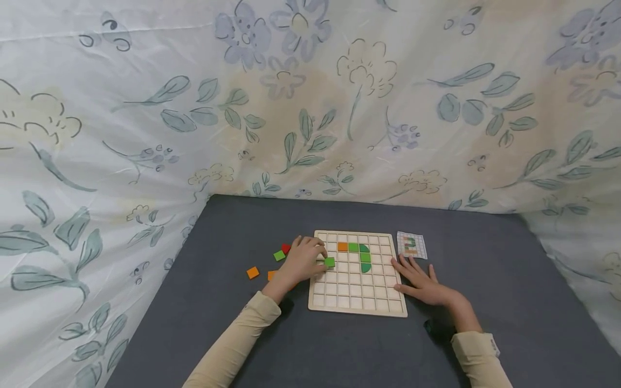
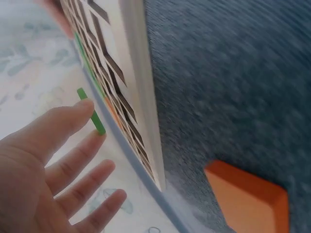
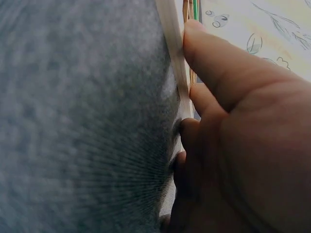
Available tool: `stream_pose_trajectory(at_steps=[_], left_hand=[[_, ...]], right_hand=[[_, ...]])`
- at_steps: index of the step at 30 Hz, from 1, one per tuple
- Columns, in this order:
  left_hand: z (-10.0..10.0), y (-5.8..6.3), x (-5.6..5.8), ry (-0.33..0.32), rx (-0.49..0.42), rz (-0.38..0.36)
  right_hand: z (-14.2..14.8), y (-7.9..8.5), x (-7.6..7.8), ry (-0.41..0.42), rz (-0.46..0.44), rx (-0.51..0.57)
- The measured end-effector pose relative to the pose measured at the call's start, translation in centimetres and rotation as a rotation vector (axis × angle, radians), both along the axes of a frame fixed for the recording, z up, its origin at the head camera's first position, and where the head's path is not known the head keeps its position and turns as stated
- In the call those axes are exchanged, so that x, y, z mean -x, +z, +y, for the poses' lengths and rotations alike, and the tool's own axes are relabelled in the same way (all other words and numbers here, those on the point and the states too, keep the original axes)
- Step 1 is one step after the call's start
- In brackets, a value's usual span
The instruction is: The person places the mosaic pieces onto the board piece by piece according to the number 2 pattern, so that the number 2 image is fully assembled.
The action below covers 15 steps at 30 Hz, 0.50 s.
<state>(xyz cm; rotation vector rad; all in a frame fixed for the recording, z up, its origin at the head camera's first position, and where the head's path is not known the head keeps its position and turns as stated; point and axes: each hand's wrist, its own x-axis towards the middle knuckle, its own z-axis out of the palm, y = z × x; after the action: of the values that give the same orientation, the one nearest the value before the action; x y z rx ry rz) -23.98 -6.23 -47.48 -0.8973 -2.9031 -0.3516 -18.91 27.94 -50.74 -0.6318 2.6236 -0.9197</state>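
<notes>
L of your L hand [image 1: 303,261], w/ a gap: 1 orange tile [image 1: 253,272], flat on dark tabletop [image 1: 218,323]. Closer in, a 2nd orange piece [image 1: 271,275], partly hidden by the hand. Just L of your knuckles: bright green square [image 1: 279,256] + red block [image 1: 286,248] near it, partly covered.
Your L hand: thumb + index clamped on a green tile [image 1: 330,262], held up off the L part of the gridded board [image 1: 349,306]; other fingers spread.
On board, R of that hand & a bit ahead: orange square [image 1: 342,247], then lt green square [image 1: 353,247], then a column of 3: dk green rounded pc [image 1: 364,248], mid green square [image 1: 365,257], dk green rounded pc [image 1: 366,268].
Your R hand [image 1: 427,285]: fingers apart, tips touching board's R edge. Just ahead of those fingers: pattern card [image 1: 412,246].
</notes>
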Motion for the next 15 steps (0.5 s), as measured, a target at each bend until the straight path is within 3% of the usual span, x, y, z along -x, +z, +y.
stream_pose_trajectory(at_steps=[7, 15], left_hand=[[1.2, 0.1, 0.1, 0.002, 0.013, -0.02], [2.4, 0.0, 0.3, -0.024, 0.027, -0.029]], right_hand=[[-0.1, 0.3, -0.1, 0.001, 0.005, -0.001], [0.7, -1.4, 0.5, -0.002, 0.012, 0.001]])
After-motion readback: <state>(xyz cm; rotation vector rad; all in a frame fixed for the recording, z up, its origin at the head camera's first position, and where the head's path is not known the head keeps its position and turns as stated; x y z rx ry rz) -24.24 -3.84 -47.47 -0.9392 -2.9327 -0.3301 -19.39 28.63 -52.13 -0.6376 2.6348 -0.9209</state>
